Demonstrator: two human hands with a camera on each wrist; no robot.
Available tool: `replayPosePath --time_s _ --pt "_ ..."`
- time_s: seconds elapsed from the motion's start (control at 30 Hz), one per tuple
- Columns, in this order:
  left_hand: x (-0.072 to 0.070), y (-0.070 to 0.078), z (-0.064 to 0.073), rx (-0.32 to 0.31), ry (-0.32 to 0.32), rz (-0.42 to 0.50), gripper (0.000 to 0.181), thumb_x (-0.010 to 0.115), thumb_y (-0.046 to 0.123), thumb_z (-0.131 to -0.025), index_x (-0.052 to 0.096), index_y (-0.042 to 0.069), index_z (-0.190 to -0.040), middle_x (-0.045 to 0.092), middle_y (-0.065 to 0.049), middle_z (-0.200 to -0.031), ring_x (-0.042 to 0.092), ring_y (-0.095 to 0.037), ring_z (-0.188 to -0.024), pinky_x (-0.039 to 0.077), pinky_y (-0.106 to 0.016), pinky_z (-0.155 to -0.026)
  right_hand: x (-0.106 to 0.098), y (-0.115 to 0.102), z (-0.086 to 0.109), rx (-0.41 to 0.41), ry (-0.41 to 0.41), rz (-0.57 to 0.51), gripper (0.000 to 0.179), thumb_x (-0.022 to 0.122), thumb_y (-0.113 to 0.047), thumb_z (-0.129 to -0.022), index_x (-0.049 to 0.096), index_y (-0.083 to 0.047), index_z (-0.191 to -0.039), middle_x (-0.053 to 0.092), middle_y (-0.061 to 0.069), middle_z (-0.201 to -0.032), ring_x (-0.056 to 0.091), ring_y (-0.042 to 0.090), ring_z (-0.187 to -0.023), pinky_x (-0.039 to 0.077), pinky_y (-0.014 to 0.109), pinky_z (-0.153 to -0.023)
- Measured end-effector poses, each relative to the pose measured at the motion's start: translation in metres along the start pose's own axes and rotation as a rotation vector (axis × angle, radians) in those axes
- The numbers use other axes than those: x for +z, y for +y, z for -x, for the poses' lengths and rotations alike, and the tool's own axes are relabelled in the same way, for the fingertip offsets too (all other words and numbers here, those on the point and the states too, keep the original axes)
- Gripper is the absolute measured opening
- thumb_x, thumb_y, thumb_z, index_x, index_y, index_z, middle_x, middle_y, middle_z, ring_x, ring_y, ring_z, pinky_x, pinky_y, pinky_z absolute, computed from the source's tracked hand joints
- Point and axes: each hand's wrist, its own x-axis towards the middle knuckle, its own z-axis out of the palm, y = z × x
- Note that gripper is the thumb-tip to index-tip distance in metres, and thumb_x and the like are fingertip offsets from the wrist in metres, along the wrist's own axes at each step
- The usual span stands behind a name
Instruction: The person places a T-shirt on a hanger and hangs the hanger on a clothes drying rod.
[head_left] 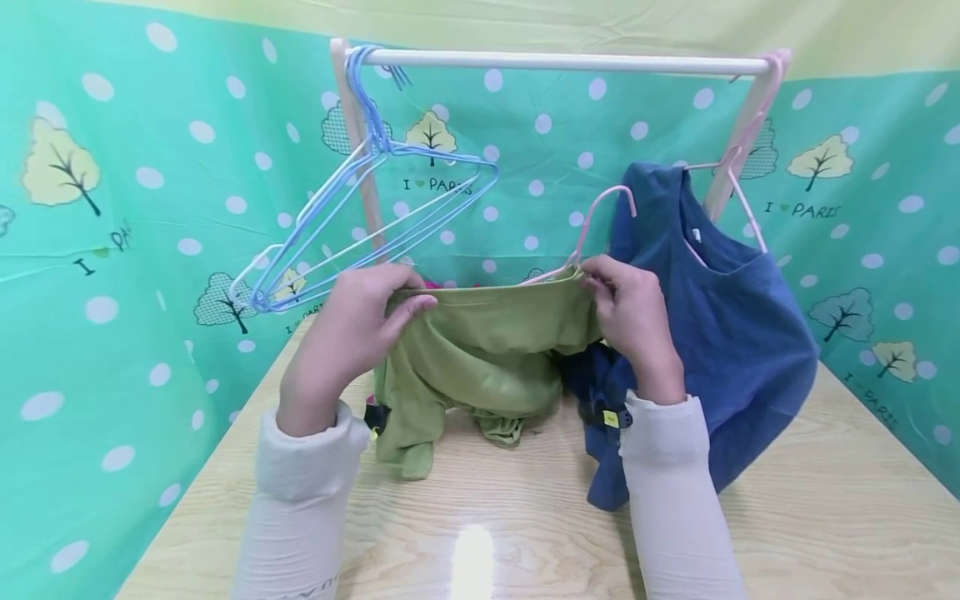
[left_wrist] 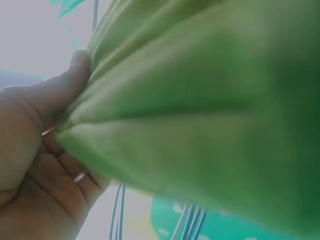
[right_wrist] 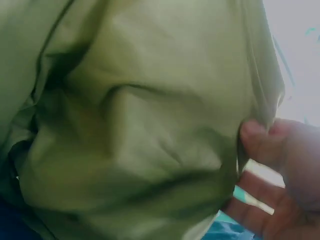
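In the head view a green garment (head_left: 487, 329) is stretched by its top edge between the two hands, its lower part bunched near the table. My left hand (head_left: 356, 325) pinches one end of that edge, thumb toward me. At the other end, my right hand (head_left: 633, 312) pinches the edge beside a pink hanger (head_left: 582, 237), whose lower part is hidden behind the cloth. Both wrist views show thumb and fingers gripping the green cloth (left_wrist: 165, 125). A navy blue sleeveless top (head_left: 750, 333) hangs on another pink hanger (head_left: 744, 196) just right of my right hand.
A rack with a white rail (head_left: 562, 60) stands across the back. Several blue and white hangers (head_left: 322, 225) hang at its left end, close to my left hand. Something red (head_left: 431, 285) peeks out behind the green cloth. The wooden table (head_left: 540, 517) lies below.
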Motion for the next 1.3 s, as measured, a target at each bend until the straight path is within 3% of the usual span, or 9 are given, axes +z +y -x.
replayPosePath --time_s 0.17,0.3,0.5,0.6,0.7,0.87,1.1,1.2,1.3 --pt "0.000 -0.003 0.000 -0.075 -0.045 -0.017 0.010 0.075 0.015 -0.094 0.072 0.005 -0.093 0.071 -0.007 -0.091 0.061 -0.023 -0.080 0.050 -0.039 -0.075 0.001 -0.001 0.000 -0.069 0.016 -0.081 0.010 0.071 -0.001 -0.094 0.077 -0.005 -0.101 0.075 0.010 -0.091 0.060 0.018 -0.070 0.044 0.027 -0.067" --pt "-0.003 -0.005 0.001 -0.189 -0.033 -0.049 0.028 0.072 0.026 -0.097 0.071 0.002 -0.110 0.068 -0.013 -0.108 0.060 -0.032 -0.100 0.048 -0.048 -0.091 0.003 -0.005 -0.001 -0.042 0.064 -0.080 0.009 0.073 -0.004 -0.094 0.078 -0.005 -0.101 0.077 0.010 -0.092 0.071 0.020 -0.078 0.053 0.033 -0.071" --pt "-0.011 -0.001 0.005 -0.301 0.013 -0.081 0.049 0.069 0.040 -0.098 0.064 -0.002 -0.122 0.065 -0.016 -0.112 0.060 -0.035 -0.101 0.048 -0.051 -0.091 0.005 -0.012 -0.001 0.093 0.136 -0.050 0.009 0.075 -0.011 -0.095 0.079 -0.007 -0.102 0.078 0.011 -0.096 0.077 0.027 -0.088 0.056 0.045 -0.073" --pt "-0.013 0.002 0.005 -0.372 0.004 -0.084 0.051 0.071 0.033 -0.098 0.058 -0.004 -0.130 0.066 -0.019 -0.114 0.062 -0.037 -0.102 0.049 -0.053 -0.090 0.005 -0.014 -0.002 0.157 0.174 -0.047 0.010 0.074 -0.012 -0.096 0.079 -0.007 -0.103 0.078 0.011 -0.099 0.077 0.027 -0.089 0.058 0.048 -0.077" --pt "-0.011 0.002 0.004 -0.433 0.019 -0.092 0.045 0.066 0.021 -0.101 0.054 -0.004 -0.136 0.067 -0.022 -0.107 0.064 -0.037 -0.090 0.052 -0.051 -0.079 0.005 -0.015 -0.002 0.194 0.218 -0.056 0.011 0.074 -0.013 -0.096 0.079 -0.006 -0.103 0.078 0.011 -0.100 0.077 0.028 -0.088 0.059 0.048 -0.079" --pt "-0.010 0.000 0.001 -0.431 0.162 -0.132 0.025 0.058 0.008 -0.104 0.065 -0.008 -0.121 0.071 -0.026 -0.098 0.063 -0.037 -0.075 0.052 -0.049 -0.071 0.004 -0.013 -0.002 0.201 0.254 -0.067 0.013 0.074 -0.014 -0.096 0.079 -0.004 -0.104 0.078 0.011 -0.099 0.077 0.027 -0.087 0.060 0.047 -0.077" --pt "-0.015 -0.002 0.002 -0.364 0.373 -0.139 0.016 0.063 0.003 -0.100 0.073 -0.009 -0.103 0.074 -0.026 -0.102 0.071 -0.043 -0.090 0.056 -0.051 -0.084 0.000 -0.007 -0.002 0.124 0.135 -0.073 0.012 0.070 -0.004 -0.097 0.078 -0.001 -0.105 0.077 0.015 -0.100 0.076 0.031 -0.090 0.057 0.045 -0.074" --pt "-0.017 -0.004 0.003 -0.320 0.404 -0.135 0.014 0.066 0.002 -0.098 0.074 -0.009 -0.101 0.074 -0.025 -0.100 0.072 -0.042 -0.090 0.056 -0.051 -0.084 -0.002 -0.005 -0.001 0.101 0.090 -0.078 0.012 0.070 -0.003 -0.097 0.078 -0.001 -0.105 0.077 0.014 -0.100 0.076 0.031 -0.090 0.056 0.035 -0.074" --pt "-0.017 -0.006 0.004 -0.273 0.349 -0.131 0.011 0.068 0.002 -0.097 0.077 -0.005 -0.099 0.076 -0.022 -0.096 0.072 -0.037 -0.083 0.057 -0.046 -0.077 -0.001 -0.006 -0.002 0.084 0.074 -0.085 0.013 0.070 -0.005 -0.097 0.078 -0.003 -0.107 0.077 0.013 -0.101 0.076 0.029 -0.089 0.051 0.020 -0.073"
